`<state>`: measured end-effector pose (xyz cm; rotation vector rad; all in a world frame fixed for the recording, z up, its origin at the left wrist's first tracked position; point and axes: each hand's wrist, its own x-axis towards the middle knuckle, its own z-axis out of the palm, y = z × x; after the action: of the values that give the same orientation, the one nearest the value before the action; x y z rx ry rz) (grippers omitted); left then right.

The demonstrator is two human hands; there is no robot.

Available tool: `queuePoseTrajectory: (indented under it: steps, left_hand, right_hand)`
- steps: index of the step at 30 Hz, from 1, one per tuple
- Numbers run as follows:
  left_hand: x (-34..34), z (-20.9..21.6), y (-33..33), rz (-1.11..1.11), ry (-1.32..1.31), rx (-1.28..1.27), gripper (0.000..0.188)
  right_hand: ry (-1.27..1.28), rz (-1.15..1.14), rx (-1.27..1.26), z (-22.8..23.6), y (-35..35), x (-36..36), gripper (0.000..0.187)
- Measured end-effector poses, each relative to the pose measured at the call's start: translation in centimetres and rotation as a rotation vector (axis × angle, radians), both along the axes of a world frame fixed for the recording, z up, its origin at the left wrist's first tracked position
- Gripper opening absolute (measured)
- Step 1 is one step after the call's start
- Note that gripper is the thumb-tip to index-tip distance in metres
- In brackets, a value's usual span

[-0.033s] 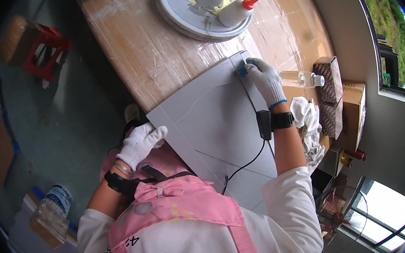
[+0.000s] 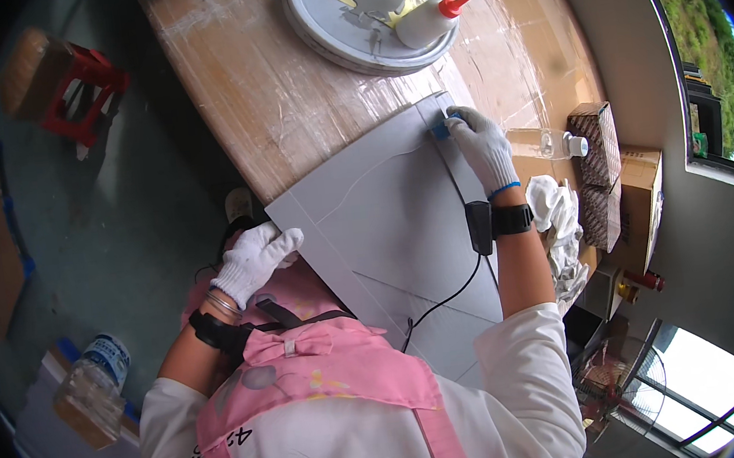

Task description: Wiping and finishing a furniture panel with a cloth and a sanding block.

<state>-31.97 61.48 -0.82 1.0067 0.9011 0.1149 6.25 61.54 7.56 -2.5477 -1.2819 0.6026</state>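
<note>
A large grey panel (image 2: pixel 392 209) with thin lines across it lies over the table edge in front of me. My left hand (image 2: pixel 255 256), in a white knit glove, closes on the panel's left edge; its fingertips overlap that edge. Toward the panel's far right, my right hand (image 2: pixel 481 143) wears a matching glove with a blue cuff. It is closed round a small blue piece (image 2: pixel 442 127), pressed onto the strip along the panel's right side. The glove hides most of that piece, and I cannot make out its kind.
Beyond the panel, a round grey lid (image 2: pixel 340 42) on the wrapped table (image 2: pixel 241 109) carries a white squeeze bottle (image 2: pixel 422 25) with a red nozzle. At right are a clear bottle (image 2: pixel 553 144), white cloths (image 2: pixel 556 220) and boxes (image 2: pixel 596 145). A red stool (image 2: pixel 85 97) stands at left.
</note>
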Motion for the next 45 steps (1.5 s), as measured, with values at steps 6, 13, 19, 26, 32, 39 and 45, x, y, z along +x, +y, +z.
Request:
queuePoseTrajectory:
  steps: [6, 13, 19, 26, 32, 39, 45]
  left_hand:
    - [-0.1, -0.3, 0.1, -0.047, 0.028, 0.004, 0.047]
    - [0.0, -0.1, 0.0, -0.008, 0.022, -0.008, 0.049]
    - [0.1, 0.4, 0.2, -0.029, 0.059, -0.012, 0.049]
    - [0.0, 0.0, -0.2, -0.003, 0.034, 0.019, 0.051]
    - [0.1, -0.4, -0.1, -0.018, 0.076, 0.062, 0.052]
    - [-0.2, -0.8, -0.2, -0.023, 0.037, 0.037, 0.053]
    - [-0.1, -0.8, -0.6, 0.025, 0.000, -0.016, 0.052]
  right_hand:
    - [0.075, -0.062, 0.080, -0.7, -0.5, 0.0, 0.039]
    - [0.008, -0.021, 0.045, -0.6, -1.8, 0.3, 0.040]
    - [-0.043, -0.043, 0.091, -0.8, -2.3, -0.1, 0.040]
    - [0.429, -0.214, 0.158, -0.4, -4.2, 0.3, 0.036]
    - [0.819, -0.216, 0.267, 0.4, -5.9, -3.8, 0.036]
    - [0.840, -0.075, 0.109, 1.0, -6.4, -10.7, 0.038]
    - [0.945, -0.106, 0.046, -0.2, -6.2, -14.2, 0.038]
